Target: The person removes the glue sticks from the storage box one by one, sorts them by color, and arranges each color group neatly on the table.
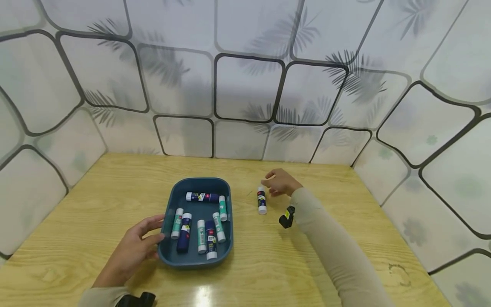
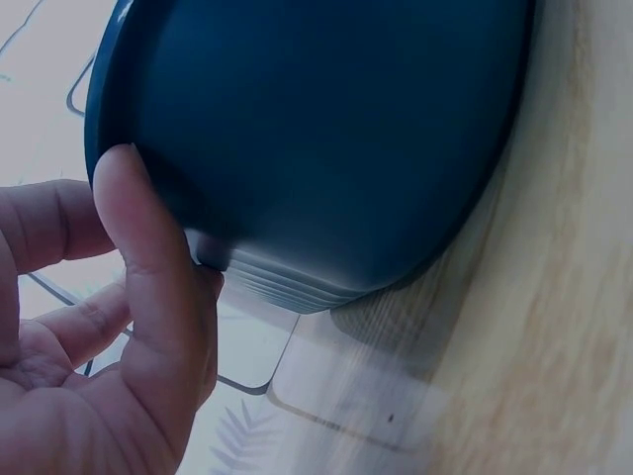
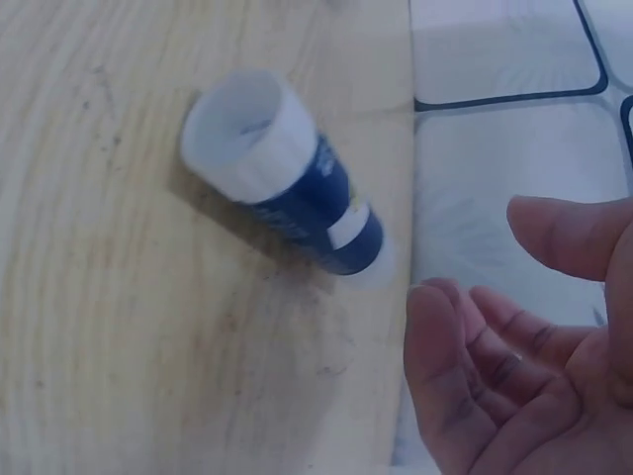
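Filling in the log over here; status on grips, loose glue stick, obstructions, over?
Left grip touching blue tray at its rim. Right grip empty, close to glue stick. Stick on table, outside tray. Nothing seen between them.

Tray (image 1: 203,211): dark blue plastic, smooth, satin inside, with a faint sheen along the rounded rim.
Glue sticks (image 1: 201,197) in the tray: smooth plastic tubes with printed wraps, lightly shiny.
Loose glue stick (image 3: 297,218): smooth plastic, its white end satin, its blue wrap printed.
Surface (image 1: 249,273): wood or wood-look, streaked with grain, glossy enough to throw back a bright glare, scuffed in spots.
Wall covering (image 1: 249,89): smooth printed sheet (paper or plastic film, hard to tell), mostly matt.
Sleeves (image 1: 333,238): soft matt cloth, lightly creased.
Wrist devices (image 1: 287,216): black, hard-looking plastic.
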A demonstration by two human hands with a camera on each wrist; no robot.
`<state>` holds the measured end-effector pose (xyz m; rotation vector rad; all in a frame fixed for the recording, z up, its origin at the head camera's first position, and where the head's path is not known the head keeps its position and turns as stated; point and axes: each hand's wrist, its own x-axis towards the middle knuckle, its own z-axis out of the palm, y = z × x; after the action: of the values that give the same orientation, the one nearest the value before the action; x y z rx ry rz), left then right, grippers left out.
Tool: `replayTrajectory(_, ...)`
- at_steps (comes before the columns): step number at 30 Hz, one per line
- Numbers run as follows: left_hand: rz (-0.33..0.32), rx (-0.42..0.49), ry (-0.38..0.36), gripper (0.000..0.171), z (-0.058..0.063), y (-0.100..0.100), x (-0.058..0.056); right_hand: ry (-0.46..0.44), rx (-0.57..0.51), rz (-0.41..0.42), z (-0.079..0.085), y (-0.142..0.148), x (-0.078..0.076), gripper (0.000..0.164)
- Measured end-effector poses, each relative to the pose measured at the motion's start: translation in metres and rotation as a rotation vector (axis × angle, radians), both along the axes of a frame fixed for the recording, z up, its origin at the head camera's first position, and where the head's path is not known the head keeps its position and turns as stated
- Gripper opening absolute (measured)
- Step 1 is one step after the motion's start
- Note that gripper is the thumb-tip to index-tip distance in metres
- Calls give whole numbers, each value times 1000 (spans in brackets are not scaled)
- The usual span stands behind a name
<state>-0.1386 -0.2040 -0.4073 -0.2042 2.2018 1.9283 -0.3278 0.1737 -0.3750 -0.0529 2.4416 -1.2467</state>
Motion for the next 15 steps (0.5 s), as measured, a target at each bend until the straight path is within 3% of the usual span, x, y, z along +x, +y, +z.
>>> replayTrajectory(15,9,10,5,54,0,1,1,78,-70,153,26,-28,1,40)
